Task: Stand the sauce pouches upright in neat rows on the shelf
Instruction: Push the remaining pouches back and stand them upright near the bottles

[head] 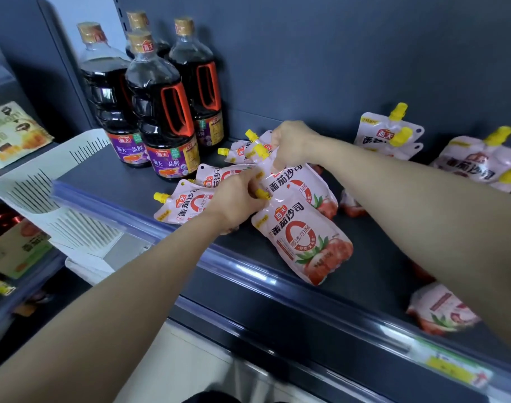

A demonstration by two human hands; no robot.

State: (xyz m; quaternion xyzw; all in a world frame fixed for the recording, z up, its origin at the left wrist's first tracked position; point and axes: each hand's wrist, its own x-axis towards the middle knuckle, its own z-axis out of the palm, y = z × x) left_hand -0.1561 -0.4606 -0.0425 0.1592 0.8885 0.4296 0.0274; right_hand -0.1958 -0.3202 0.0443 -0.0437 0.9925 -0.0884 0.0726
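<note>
Left hand [233, 199] pinching the spout of a sauce pouch [306, 242] lying near the front edge of the shelf [117, 175], right hand [292, 144] gripping a second pouch [300, 181] just behind; righting step apparently in hand, next calling for base-down placement in line.

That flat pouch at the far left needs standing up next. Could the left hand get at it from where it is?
Probably yes. The left hand lies right beside the flat pouch, whose spout end lies bare on the shelf; but it would first have to let go of the front pouch.
</note>
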